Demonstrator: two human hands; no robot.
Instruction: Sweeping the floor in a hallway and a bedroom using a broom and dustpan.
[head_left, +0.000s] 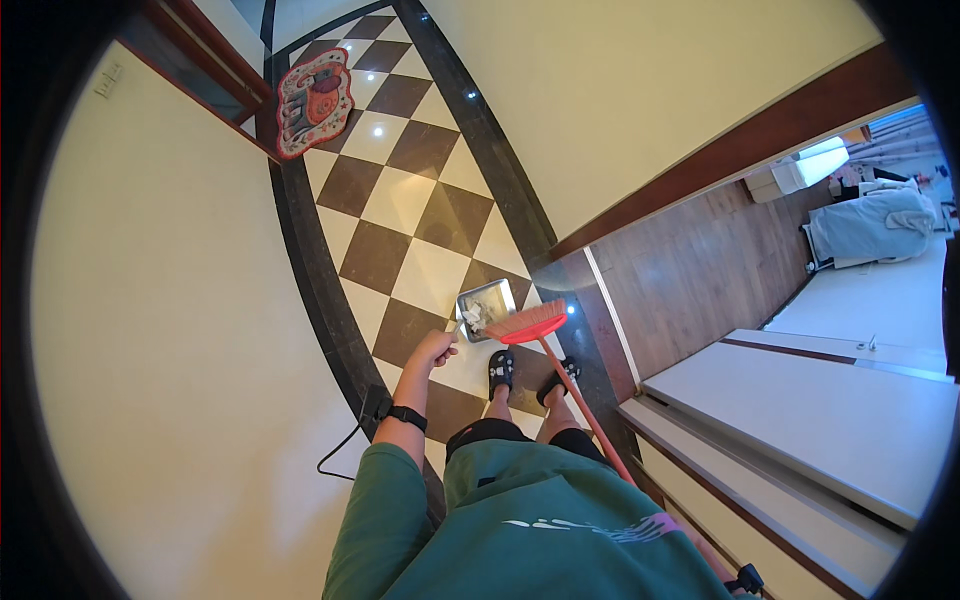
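Note:
My left hand [437,349], with a black band on its wrist, is closed round the short handle of a metal dustpan [512,293]. White scraps and grey dust [476,315] lie in the pan. A broom [535,325] with a red head and brownish bristles reaches over the pan's near right side. Its reddish handle [585,412] slants down to the right and passes behind my green shirt. My right hand does not show; a small dark object [746,578] sits near the lower right rim.
My feet in black clogs [501,369] stand just below the pan on checkered tiles [415,225]. A red patterned mat [315,103] lies farther up the hallway. At right, a doorway opens onto a wooden floor [680,250]. A black cable [335,455] runs beside the left wall.

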